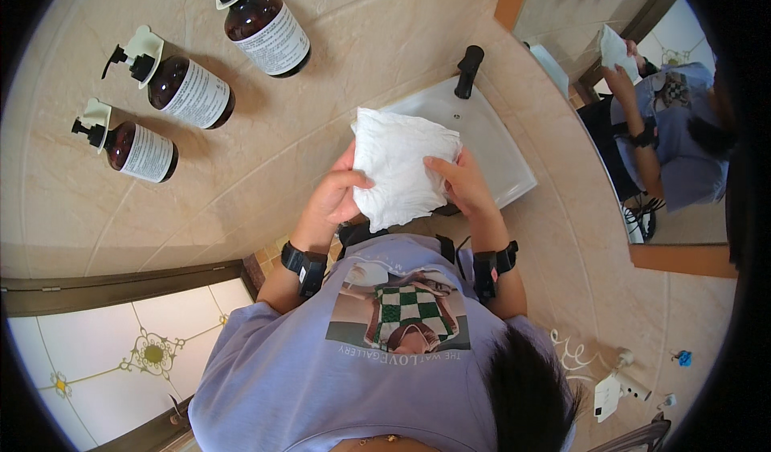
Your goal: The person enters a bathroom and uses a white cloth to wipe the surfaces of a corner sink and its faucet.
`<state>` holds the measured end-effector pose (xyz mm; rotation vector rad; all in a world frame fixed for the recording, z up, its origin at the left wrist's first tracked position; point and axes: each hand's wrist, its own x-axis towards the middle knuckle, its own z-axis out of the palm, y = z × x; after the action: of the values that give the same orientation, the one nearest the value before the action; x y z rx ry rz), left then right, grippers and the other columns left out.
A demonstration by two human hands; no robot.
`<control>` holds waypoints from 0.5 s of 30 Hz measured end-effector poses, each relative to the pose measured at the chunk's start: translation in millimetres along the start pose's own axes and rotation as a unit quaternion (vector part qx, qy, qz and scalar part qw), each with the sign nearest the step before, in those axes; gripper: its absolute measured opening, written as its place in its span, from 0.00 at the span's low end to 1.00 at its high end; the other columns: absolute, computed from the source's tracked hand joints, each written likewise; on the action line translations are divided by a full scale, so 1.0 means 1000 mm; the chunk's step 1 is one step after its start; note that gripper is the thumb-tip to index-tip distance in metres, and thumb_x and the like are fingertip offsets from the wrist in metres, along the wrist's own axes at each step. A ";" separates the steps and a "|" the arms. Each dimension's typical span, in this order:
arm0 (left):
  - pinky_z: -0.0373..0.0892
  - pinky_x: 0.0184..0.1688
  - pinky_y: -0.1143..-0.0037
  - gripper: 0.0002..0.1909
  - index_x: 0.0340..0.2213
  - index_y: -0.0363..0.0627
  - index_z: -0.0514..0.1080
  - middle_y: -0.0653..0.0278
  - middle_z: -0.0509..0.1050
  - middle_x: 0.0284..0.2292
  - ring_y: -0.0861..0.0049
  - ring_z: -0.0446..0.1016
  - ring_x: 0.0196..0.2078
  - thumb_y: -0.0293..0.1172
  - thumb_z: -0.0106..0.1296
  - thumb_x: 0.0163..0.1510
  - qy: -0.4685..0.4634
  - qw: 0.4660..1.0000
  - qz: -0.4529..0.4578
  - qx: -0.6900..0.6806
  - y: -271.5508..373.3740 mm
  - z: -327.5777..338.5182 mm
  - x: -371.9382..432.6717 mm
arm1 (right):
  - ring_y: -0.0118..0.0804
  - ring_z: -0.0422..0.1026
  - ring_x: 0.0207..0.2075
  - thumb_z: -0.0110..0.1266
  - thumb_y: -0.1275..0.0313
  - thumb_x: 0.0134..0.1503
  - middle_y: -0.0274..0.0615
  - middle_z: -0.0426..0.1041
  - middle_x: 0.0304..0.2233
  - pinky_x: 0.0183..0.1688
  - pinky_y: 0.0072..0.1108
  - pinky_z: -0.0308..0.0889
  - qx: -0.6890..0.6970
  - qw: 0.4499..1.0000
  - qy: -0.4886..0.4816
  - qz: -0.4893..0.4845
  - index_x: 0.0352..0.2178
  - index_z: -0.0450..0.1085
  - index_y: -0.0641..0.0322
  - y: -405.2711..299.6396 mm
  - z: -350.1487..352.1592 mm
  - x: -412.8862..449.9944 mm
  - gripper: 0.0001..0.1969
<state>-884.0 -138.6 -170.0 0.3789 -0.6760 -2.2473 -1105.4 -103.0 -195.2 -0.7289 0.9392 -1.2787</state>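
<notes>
A folded white cloth (400,169), creased and with uneven edges, is stretched flat between my two hands. On its left edge, my left hand (340,190) grips it with the thumb on top and the fingers underneath. From the right side, my right hand (467,181) pinches it the same way, its thumb lying on the upper face. The cloth is held above the white washbasin (503,169) and hides the basin's left part. Behind it at the basin's far end stands a black faucet (469,71).
Three brown pump bottles (268,36) with white labels hang in holders on the beige tiled wall (361,42) at left. A wood-framed mirror (680,211) is on the right. A door with patterned panels (120,355) lies lower left. A white wall-mounted holder (632,386) is lower right.
</notes>
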 end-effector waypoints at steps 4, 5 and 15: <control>0.58 0.60 0.62 0.43 0.59 0.36 0.50 0.47 0.60 0.56 0.56 0.60 0.59 0.11 0.37 0.35 -0.003 1.000 0.009 -0.005 -0.001 0.010 -0.003 | 0.29 0.71 0.43 0.56 0.77 0.52 0.39 0.72 0.44 0.47 0.21 0.66 -0.073 0.996 -0.019 -0.045 0.49 0.64 0.69 -0.004 0.005 -0.002 0.21; 0.58 0.60 0.62 0.44 0.59 0.35 0.50 0.47 0.60 0.56 0.56 0.60 0.59 0.11 0.36 0.34 0.009 1.000 0.009 0.006 -0.001 0.010 -0.003 | 0.29 0.71 0.43 0.56 0.77 0.52 0.39 0.72 0.44 0.46 0.21 0.66 -0.070 0.997 -0.012 -0.043 0.48 0.64 0.70 -0.004 0.007 -0.003 0.21; 0.66 0.54 0.65 0.28 0.56 0.34 0.55 0.48 0.65 0.53 0.60 0.68 0.53 0.20 0.43 0.52 0.037 0.997 -0.068 -0.013 -0.022 -0.005 -0.002 | 0.27 0.71 0.40 0.56 0.75 0.53 0.38 0.73 0.41 0.43 0.20 0.67 -0.029 1.000 0.011 -0.005 0.47 0.66 0.69 -0.001 0.015 -0.020 0.19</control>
<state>-892.6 -125.9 -187.0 0.5066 -0.5975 -2.3540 -1093.5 -84.7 -184.0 -0.7669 0.9952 -1.2745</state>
